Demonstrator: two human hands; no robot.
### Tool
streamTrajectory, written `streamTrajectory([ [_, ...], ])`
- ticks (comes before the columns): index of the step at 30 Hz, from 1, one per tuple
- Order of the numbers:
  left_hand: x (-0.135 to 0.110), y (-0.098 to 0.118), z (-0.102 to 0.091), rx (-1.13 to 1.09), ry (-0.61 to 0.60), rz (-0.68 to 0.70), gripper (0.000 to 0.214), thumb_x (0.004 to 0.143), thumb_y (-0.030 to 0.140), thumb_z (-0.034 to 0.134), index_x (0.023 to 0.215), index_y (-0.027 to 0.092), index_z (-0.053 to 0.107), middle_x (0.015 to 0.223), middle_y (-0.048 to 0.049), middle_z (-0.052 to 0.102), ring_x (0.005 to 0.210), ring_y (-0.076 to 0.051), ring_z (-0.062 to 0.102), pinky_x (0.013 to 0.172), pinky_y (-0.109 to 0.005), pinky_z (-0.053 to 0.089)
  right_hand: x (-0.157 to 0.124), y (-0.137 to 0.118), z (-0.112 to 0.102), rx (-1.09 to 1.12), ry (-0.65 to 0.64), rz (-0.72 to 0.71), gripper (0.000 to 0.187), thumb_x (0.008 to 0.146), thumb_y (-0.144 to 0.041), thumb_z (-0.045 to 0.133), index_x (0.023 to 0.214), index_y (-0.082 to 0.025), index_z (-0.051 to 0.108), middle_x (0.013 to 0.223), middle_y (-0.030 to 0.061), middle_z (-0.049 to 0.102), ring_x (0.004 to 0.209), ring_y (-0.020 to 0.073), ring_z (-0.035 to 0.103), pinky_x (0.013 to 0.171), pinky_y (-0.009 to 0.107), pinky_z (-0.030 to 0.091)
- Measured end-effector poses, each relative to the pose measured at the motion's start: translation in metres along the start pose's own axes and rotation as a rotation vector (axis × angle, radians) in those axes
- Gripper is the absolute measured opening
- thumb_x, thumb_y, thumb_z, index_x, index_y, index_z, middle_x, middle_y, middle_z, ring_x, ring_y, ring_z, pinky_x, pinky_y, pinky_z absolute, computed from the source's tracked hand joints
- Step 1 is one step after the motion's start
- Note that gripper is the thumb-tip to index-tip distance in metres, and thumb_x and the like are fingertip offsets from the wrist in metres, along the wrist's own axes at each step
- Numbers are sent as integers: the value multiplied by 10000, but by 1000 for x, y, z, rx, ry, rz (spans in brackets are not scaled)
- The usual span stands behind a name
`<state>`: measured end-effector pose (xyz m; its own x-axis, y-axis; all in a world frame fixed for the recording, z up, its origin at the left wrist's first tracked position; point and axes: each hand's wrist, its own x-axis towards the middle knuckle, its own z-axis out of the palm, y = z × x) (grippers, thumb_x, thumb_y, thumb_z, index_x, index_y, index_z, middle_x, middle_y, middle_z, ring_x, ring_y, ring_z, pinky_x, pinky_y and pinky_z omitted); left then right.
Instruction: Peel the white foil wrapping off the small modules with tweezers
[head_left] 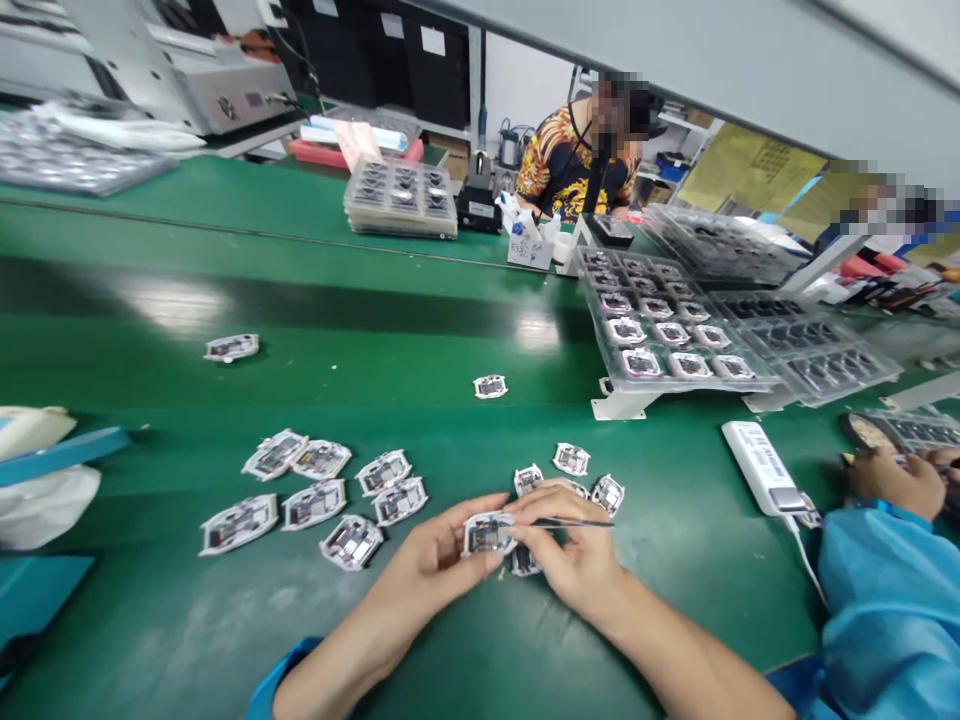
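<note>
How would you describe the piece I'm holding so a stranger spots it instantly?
Start at the green table and look low in the middle of the view. There, the left hand holds a white-rimmed part with dark innards, and the right hand has a thin tool at it. Unlike the loose parts lying nearby, this one is held.

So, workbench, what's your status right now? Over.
Left grip: holding small white-framed electronic unit. Right grip: pinching thin metallic tool, tip over that unit. Possible clutter: similar white-framed units close around right grip.
</note>
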<state>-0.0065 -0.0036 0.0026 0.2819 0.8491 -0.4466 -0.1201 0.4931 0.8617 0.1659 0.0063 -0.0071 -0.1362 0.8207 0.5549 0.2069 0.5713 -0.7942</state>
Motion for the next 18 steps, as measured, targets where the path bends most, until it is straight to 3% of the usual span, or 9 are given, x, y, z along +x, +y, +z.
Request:
streamTrajectory([
  [2, 1, 0, -1, 20, -1, 55, 520, 654, 292, 801, 1141, 223, 630, 985, -31, 727, 882, -203, 639, 782, -272, 495, 2, -3, -2, -29, 23, -42, 57, 861, -162, 680, 870, -219, 674, 798, 41, 769, 745, 193, 738, 786, 369, 549],
  [6, 9, 0, -7, 192, 43, 151, 355, 653, 309, 801, 935, 219, 604, 846, -18, 697, 835, -210, 647, 766, -272, 511, 5, -13, -3, -25, 30, -128, 63, 861, -177, 677, 900, -223, 657, 796, 40, 776, 715, 201, 747, 763, 400, 559],
  [8, 14, 2, -11, 275, 68, 179, 363, 650, 336, 796, 930, 222, 596, 842, -25, 693, 823, -221, 652, 743, -275, 518, 4, -18, -4, -10, 22, -110, 22, 883, -227, 648, 881, -245, 660, 808, 17, 783, 699, 195, 751, 754, 402, 566],
  [10, 20, 8, -14, 353, 105, 205, 392, 660, 379, 782, 966, 225, 592, 866, -38, 699, 829, -234, 657, 741, -285, 524, 1, -22, -5, 2, -6, -67, 107, 921, -275, 594, 845, -275, 669, 829, -20, 787, 711, 176, 754, 774, 388, 568],
  [14, 43, 36, -24, 655, 204, 286, 441, 675, 468, 744, 1006, 210, 609, 921, -62, 716, 793, -239, 651, 733, -288, 515, -4, -26, -8, -6, -97, -53, 193, 965, -304, 526, 840, -277, 672, 872, -43, 782, 766, 138, 752, 817, 326, 568],
  [18, 89, 79, -42, 1163, 422, 303, 549, 795, 594, 553, 1124, 162, 631, 821, -34, 704, 688, -213, 610, 586, -250, 475, -5, -21, -6, -87, -79, -128, 424, 1024, -364, 339, 761, -239, 649, 806, -50, 775, 716, 105, 739, 757, 290, 548],
])
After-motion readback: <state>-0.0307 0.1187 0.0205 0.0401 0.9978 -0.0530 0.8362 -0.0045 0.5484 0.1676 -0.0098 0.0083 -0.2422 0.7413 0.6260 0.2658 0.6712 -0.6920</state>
